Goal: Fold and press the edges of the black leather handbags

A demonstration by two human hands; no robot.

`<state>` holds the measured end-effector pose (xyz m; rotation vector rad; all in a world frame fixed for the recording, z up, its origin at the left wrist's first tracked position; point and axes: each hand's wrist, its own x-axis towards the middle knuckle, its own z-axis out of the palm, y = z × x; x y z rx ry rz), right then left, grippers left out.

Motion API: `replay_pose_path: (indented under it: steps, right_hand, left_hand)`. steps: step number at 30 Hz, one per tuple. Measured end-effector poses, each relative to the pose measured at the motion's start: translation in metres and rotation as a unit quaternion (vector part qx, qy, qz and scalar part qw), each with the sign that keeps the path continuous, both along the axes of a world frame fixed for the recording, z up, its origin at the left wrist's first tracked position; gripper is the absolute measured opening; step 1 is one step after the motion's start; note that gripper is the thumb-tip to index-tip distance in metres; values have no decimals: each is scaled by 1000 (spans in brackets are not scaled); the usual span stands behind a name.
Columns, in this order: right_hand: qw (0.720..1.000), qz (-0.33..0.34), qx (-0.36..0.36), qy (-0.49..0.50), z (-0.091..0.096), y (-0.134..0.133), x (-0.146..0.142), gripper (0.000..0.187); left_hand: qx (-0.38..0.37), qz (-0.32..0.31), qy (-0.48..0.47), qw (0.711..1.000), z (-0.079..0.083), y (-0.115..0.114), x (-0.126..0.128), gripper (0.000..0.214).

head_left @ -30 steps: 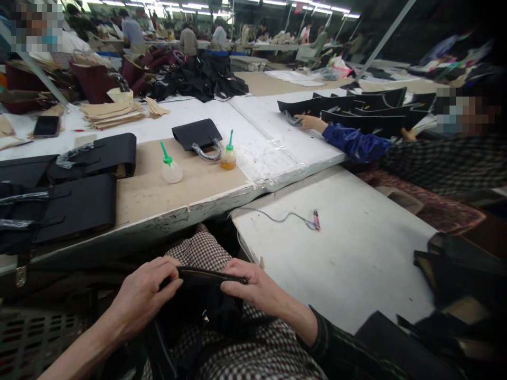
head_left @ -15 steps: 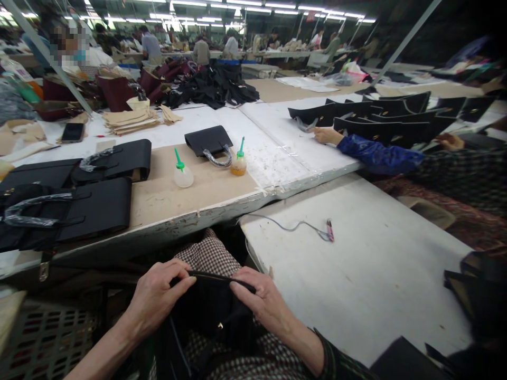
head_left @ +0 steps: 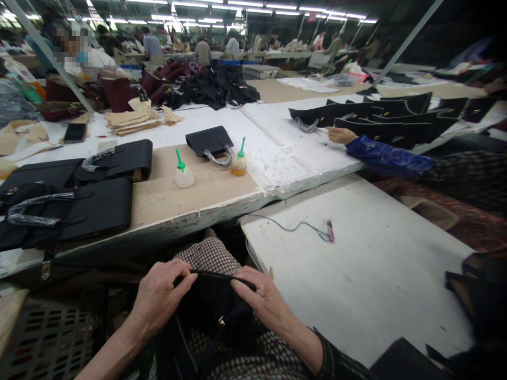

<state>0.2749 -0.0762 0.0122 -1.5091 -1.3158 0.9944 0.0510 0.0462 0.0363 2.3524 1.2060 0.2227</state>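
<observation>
A black bag (head_left: 216, 303) lies over my lap, on checked cloth. Its top edge runs between my two hands. My left hand (head_left: 164, 290) pinches that edge at the left end, thumb on the near side. At the other end, my right hand (head_left: 257, 295) grips the same edge between thumb and fingers. Small gold-coloured hardware (head_left: 222, 321) shows on the bag below the edge. The lower part of the bag is dark and hard to make out.
Ahead is a worktable with black handbags (head_left: 95, 206), a black handled piece (head_left: 209, 141) and two green-tipped squeeze bottles (head_left: 184, 177) (head_left: 239, 164). A pink-handled tool (head_left: 330, 231) lies on the white side table (head_left: 356, 274). A co-worker's hand (head_left: 341, 135) is beside black panels (head_left: 380, 129). A plastic crate (head_left: 51, 338) stands lower left.
My hands keep their hold on the bag's edge and have hardly moved. The gold hardware sits slightly higher in the fold. The co-worker's hand has shifted right, away from a grey handle.
</observation>
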Motion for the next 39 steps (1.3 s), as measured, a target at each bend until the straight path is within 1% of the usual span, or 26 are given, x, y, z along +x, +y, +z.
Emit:
replay_pose_path:
  steps: [4,6,9,11,13,14,16,18,20,23,26,30,35,39]
  right_hand:
    - [1000,-7,-4,9,4,0,-3,23]
    - [999,7,-23,39,6,1,-1,22]
    - [988,73,-93,100,12,6,8,25]
    - [977,129,-134,104,17,14,17,27]
    - [971,180,-144,56,24,25,24,30]
    - [970,201,-137,18,28,32,26,32]
    - [961,246,-104,-71,36,47,26,37]
    - [945,284,-73,-144,41,60,21,37]
    - [928,318,-53,-189,42,72,14,33]
    - [902,361,-29,-236,38,84,2,26]
    - [883,377,-21,-279,33,93,-10,28]
    - [875,390,-3,-288,33,101,-18,27]
    - [881,382,24,-279,34,99,-18,29]
    - [893,355,28,-274,31,94,-17,26]
  left_hand:
    - [17,14,-4,1000,0,-1,3,26]
    - [21,21,-8,1000,2,-2,5,26]
    - [24,26,-11,999,3,-4,7,26]
    - [24,25,-10,999,5,-5,8,26]
    - [21,18,-11,1000,6,-6,9,26]
    - [20,16,-11,1000,6,-6,9,26]
    - [18,13,-11,1000,7,-5,9,26]
    - [16,19,-12,1000,6,-4,7,25]
    - [13,26,-19,999,5,-3,5,25]
    - [17,17,-35,999,1,-3,3,25]
    - [19,7,-39,999,-2,-2,2,25]
    - [-2,12,-38,999,0,1,-1,24]
    - [-40,3,-38,998,6,6,-5,27]
    - [-34,16,-46,998,4,7,-3,34]
